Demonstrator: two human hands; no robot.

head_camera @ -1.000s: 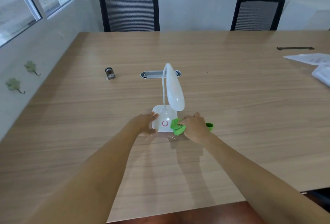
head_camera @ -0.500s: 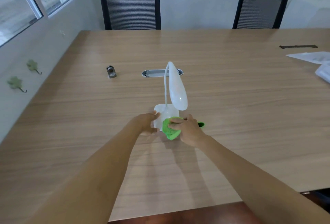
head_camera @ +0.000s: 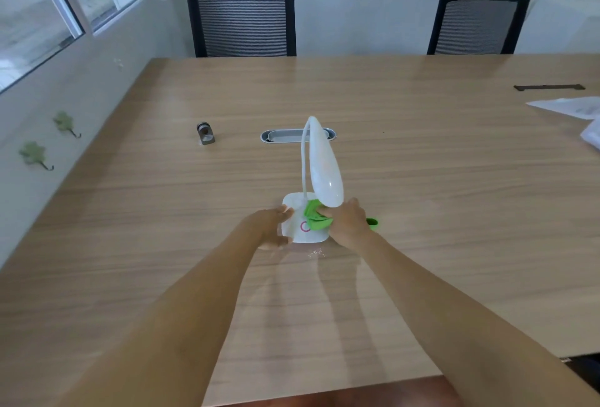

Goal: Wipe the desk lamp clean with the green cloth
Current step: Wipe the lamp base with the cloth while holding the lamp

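Note:
A white desk lamp [head_camera: 324, 166] stands on the wooden table [head_camera: 422, 211], with a square base, a thin bent neck and a long drooping head. My left hand [head_camera: 271, 224] grips the left edge of the base, beside a pink ring mark. My right hand [head_camera: 347, 221] presses the bunched green cloth [head_camera: 316, 218] onto the right part of the base, under the lamp head. A tail of the cloth sticks out to the right of that hand.
A small metal object [head_camera: 205, 133] lies at the left middle. An oval cable port [head_camera: 285, 135] sits behind the lamp. Papers [head_camera: 568, 107] lie at the right edge. Two black chairs [head_camera: 242, 21] stand at the far side. A wall with hooks runs along the left.
My right hand has slid the cloth from the base's front left back toward its right rear, uncovering the pink ring. My left hand has stayed on the base.

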